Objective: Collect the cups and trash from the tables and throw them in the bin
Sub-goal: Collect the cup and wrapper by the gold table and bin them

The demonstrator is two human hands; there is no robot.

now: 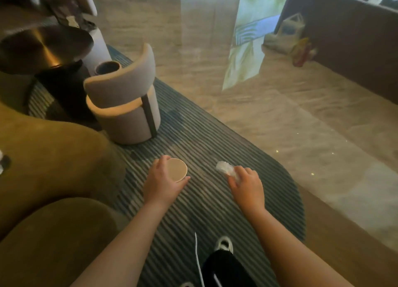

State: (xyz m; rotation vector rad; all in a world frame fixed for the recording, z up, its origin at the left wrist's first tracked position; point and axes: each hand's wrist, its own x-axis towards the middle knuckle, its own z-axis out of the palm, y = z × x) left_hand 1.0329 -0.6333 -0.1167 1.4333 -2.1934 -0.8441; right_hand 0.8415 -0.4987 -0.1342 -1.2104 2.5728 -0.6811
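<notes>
My left hand grips a beige paper cup from the side, its open mouth facing the camera, held above the striped rug. My right hand holds a crumpled white piece of trash that sticks out past my fingers. Both hands are held out in front of me at about the same height, a short way apart. A round dark bin stands open beyond the back of a pale chair, at the left middle.
A pale round-backed chair stands on the striped rug. A round dark metal table is at the upper left, an olive sofa on the left. Shiny stone floor spreads right, with bags by a dark counter. My shoe shows below.
</notes>
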